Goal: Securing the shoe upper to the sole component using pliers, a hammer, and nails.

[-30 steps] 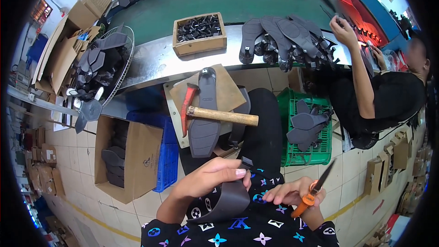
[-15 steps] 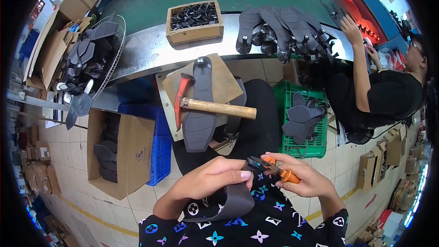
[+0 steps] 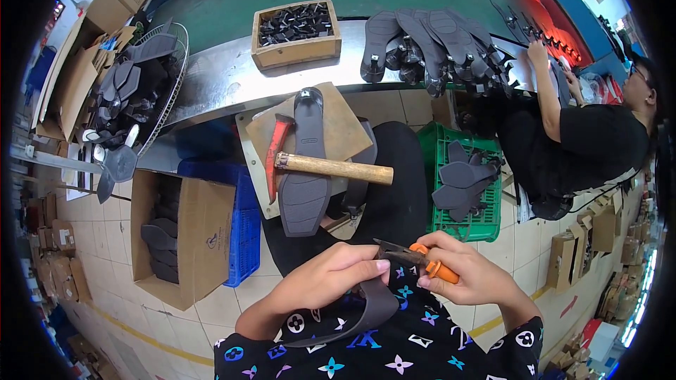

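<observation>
Bent into a curve, a dark grey shoe sole [image 3: 380, 307] hangs from my left hand [image 3: 329, 274], whose fingers are closed round its heel end. My right hand [image 3: 468, 271] is wrapped round orange-handled pliers [image 3: 443, 272]; their dark jaws are spread at the sole's end, beside my left fingertips. Whether the jaws touch the sole I cannot tell. Beyond my hands, a hammer [image 3: 334, 167] with a red head and wooden handle lies across another grey sole [image 3: 305, 197] on a brown board [image 3: 345, 137].
A wooden box [image 3: 296, 53] of small dark parts and a pile of soles [image 3: 422, 42] stand on the metal-edged bench. At left are a wire basket [image 3: 182, 63] of soles and a cardboard box [image 3: 204, 239]; at right, a green crate [image 3: 486, 225] and a seated person [image 3: 598, 134].
The pliers have turned slightly and their jaws are wider apart at the sole's end. My left hand keeps its hold on the sole. The seated person's near hand has moved a little.
</observation>
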The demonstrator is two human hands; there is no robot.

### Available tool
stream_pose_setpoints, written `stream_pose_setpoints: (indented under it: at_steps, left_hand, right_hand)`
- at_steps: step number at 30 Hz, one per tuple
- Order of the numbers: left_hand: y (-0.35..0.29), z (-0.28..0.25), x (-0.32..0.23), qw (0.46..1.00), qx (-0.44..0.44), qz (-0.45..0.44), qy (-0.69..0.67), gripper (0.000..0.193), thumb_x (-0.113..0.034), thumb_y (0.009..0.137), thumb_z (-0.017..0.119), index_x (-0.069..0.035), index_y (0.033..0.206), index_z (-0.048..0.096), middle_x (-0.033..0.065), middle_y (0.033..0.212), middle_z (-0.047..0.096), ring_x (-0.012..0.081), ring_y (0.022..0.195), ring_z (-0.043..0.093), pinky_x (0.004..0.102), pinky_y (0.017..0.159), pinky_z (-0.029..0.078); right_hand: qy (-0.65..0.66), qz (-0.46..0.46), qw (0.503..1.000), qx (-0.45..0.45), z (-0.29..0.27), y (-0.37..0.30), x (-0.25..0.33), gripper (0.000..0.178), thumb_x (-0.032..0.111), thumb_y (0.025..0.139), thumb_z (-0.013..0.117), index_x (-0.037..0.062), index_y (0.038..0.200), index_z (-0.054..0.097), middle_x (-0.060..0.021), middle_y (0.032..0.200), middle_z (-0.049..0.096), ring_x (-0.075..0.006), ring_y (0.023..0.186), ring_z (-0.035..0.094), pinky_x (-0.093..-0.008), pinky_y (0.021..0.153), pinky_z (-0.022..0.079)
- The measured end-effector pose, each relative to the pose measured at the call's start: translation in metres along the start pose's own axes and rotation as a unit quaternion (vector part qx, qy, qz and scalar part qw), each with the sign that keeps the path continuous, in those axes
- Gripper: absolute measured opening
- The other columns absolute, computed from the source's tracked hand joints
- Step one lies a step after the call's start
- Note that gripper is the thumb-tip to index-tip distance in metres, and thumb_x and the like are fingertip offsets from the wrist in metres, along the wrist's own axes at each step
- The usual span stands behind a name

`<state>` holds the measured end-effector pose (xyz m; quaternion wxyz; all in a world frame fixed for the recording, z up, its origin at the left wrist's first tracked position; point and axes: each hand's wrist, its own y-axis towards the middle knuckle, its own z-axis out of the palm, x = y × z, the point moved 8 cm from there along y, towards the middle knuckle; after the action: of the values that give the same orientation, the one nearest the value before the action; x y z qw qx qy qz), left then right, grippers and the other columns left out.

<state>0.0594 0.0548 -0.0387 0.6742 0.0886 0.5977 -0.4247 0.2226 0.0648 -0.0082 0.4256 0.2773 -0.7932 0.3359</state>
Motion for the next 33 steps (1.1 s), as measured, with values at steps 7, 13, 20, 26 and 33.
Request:
stream_pose_setpoints:
  at_steps: [7, 13, 20, 26, 33]
  left_hand:
    - [0.018, -0.002, 0.017, 0.994, 0.019, 0.032, -0.100, 0.029, -0.021, 0.103, 0.050, 0.002, 0.101, 0.066, 0.0094, 0.100, 0.070, 0.0153, 0.096, 0.064, 0.0291, 0.093, 0.046]
    - [0.028, 0.009, 0.051, 0.978, 0.094, -0.100, -0.159, 0.021, -0.014, 0.099, 0.051, 0.001, 0.099, 0.065, 0.0134, 0.099, 0.072, 0.0180, 0.098, 0.066, 0.0297, 0.093, 0.049]
    - [0.021, 0.019, 0.050, 0.980, 0.067, -0.047, -0.184, 0.029, -0.016, 0.085, 0.044, 0.003, 0.081, 0.066, 0.0133, 0.083, 0.070, 0.0188, 0.081, 0.065, 0.0270, 0.078, 0.048]
    - [0.011, 0.025, 0.055, 0.979, 0.040, -0.019, -0.198, 0.032, -0.019, 0.078, 0.044, 0.005, 0.076, 0.065, 0.0143, 0.078, 0.070, 0.0193, 0.077, 0.063, 0.0279, 0.075, 0.047]
    - [0.000, 0.029, 0.051, 0.982, 0.040, 0.002, -0.183, 0.029, -0.018, 0.075, 0.046, 0.007, 0.078, 0.061, 0.0200, 0.080, 0.069, 0.0244, 0.078, 0.064, 0.0309, 0.076, 0.049]
  right_hand:
    - [0.105, 0.048, 0.991, -0.072, -0.010, 0.000, -0.011, 0.057, 0.040, 0.090, 0.074, 0.0003, 0.122, 0.049, -0.0228, 0.115, 0.059, -0.0382, 0.113, 0.061, -0.0417, 0.091, 0.050]
    - [-0.040, 0.084, 0.989, 0.116, 0.006, 0.006, -0.027, 0.063, 0.047, 0.092, 0.068, -0.0002, 0.128, 0.048, -0.0215, 0.112, 0.062, -0.0374, 0.106, 0.062, -0.0429, 0.090, 0.050]
    - [0.120, 0.139, 0.967, 0.176, 0.026, -0.006, -0.035, 0.039, -0.002, 0.086, 0.060, 0.0047, 0.124, 0.053, -0.0131, 0.108, 0.062, -0.0276, 0.100, 0.063, -0.0371, 0.090, 0.049]
    - [0.200, 0.131, 0.955, 0.174, 0.042, -0.011, -0.037, 0.049, -0.016, 0.076, 0.046, 0.0039, 0.120, 0.054, -0.0083, 0.107, 0.060, -0.0215, 0.098, 0.059, -0.0321, 0.089, 0.047]
    - [0.255, 0.112, 0.944, 0.178, 0.049, -0.012, -0.034, 0.050, -0.017, 0.074, 0.047, 0.0039, 0.119, 0.055, -0.0081, 0.107, 0.060, -0.0215, 0.098, 0.059, -0.0315, 0.088, 0.047]
